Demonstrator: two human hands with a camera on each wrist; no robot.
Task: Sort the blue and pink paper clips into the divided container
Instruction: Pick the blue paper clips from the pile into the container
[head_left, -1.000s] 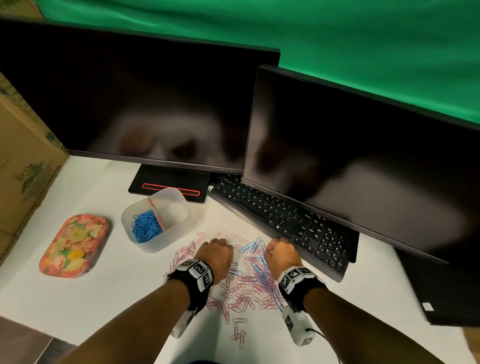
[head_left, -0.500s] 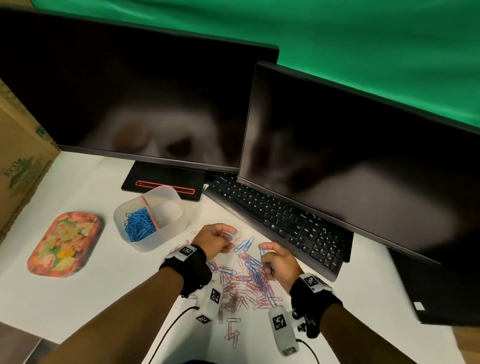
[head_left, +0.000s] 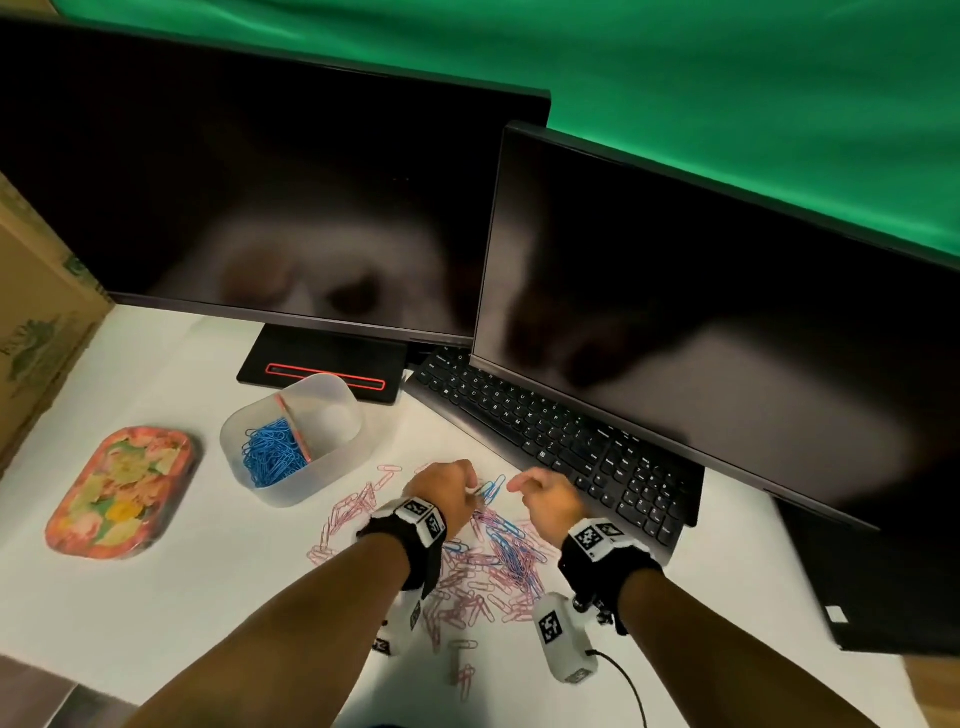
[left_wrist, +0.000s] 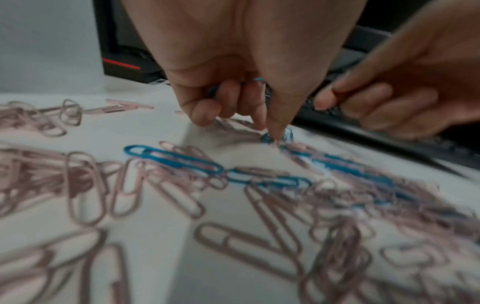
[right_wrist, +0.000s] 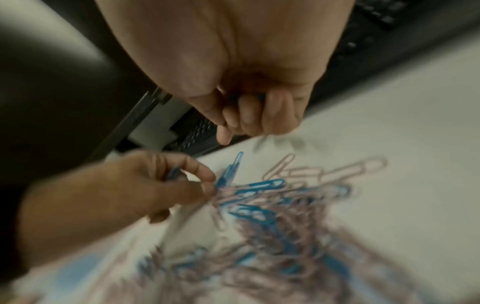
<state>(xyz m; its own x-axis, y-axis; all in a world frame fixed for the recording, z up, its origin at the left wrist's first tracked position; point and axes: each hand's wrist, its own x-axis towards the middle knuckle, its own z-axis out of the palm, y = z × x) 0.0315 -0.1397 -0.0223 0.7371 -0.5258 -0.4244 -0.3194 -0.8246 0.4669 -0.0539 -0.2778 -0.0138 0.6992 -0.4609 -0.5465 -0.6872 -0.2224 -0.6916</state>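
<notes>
A mixed pile of pink and blue paper clips (head_left: 493, 561) lies on the white desk. The clear divided container (head_left: 291, 493) stands to its far left; blue clips (head_left: 272, 454) fill its left compartment, and the right compartment looks bare. My left hand (head_left: 470, 488) is at the pile's far edge. It holds blue clips (left_wrist: 214, 90) in its curled fingers while thumb and forefinger pinch another blue clip (left_wrist: 285, 134) on the desk. My right hand (head_left: 519, 486) hovers just right of it with fingers curled, and a sliver of blue (right_wrist: 259, 96) shows in its palm.
A black keyboard (head_left: 561, 441) runs right behind the hands under two dark monitors. A monitor base (head_left: 322, 369) sits behind the container. A flowered tin tray (head_left: 122, 491) lies at the left, and a cardboard box (head_left: 36, 322) bounds the left edge.
Both hands have shifted from the middle of the pile to its far edge. The left hand now pinches a blue clip there, and the right hand has lifted off the pile.
</notes>
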